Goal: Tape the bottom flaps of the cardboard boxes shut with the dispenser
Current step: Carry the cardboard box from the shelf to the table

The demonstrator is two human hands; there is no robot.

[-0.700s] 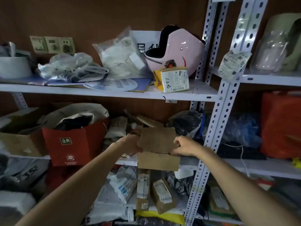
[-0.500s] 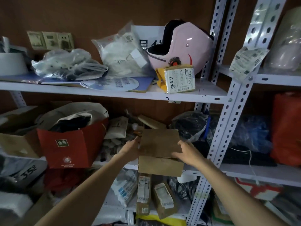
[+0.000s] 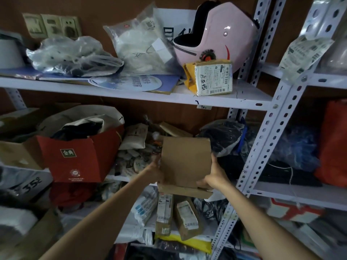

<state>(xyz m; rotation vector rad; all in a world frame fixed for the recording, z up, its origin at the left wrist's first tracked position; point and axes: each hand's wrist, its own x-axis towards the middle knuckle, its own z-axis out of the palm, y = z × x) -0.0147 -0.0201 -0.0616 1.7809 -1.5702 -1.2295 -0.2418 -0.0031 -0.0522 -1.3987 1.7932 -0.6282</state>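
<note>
A small brown cardboard box (image 3: 185,162) is held up in front of the middle shelf, one broad plain face toward me and a flap hanging along its lower edge. My left hand (image 3: 155,173) grips its left side, mostly hidden behind the box. My right hand (image 3: 213,175) holds the right side, thumb on the front near the lower corner. No tape dispenser is visible.
White metal shelving (image 3: 244,99) is crammed with goods: a pink helmet (image 3: 216,34), a labelled parcel (image 3: 213,77), plastic bags, a red paper bag (image 3: 78,156), labelled boxes (image 3: 185,218) on the shelf below. A perforated upright (image 3: 262,147) stands right of the box.
The box has risen slightly and its broad face now stands more upright toward me. Both hands have slid onto its sides. The view has moved closer to the shelves.
</note>
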